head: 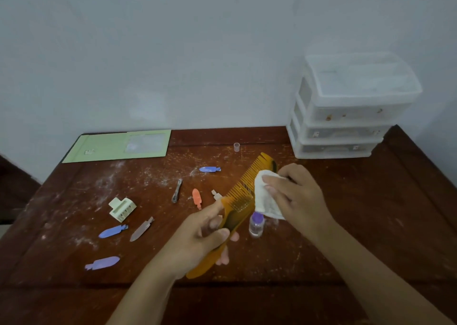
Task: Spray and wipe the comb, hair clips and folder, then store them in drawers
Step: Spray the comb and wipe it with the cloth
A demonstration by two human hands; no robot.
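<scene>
Above the middle of the wooden table, the left hand grips the handle of the orange comb, fingers curled around it. The right hand pinches a white cloth against the teeth near the far end.

The small spray bottle stands directly under the comb and the cloth. A downward wiping stroke may knock it over, and its clear cap lies apart, near the back edge. Hard pressure on the thin teeth may also bend them.

The hair clips are scattered to the left in the white dust, so a cleaned comb put down there may get dirty again. The green folder lies at the back left. The plastic drawers stand at the back right, all closed, and nothing blocks the way to them.
</scene>
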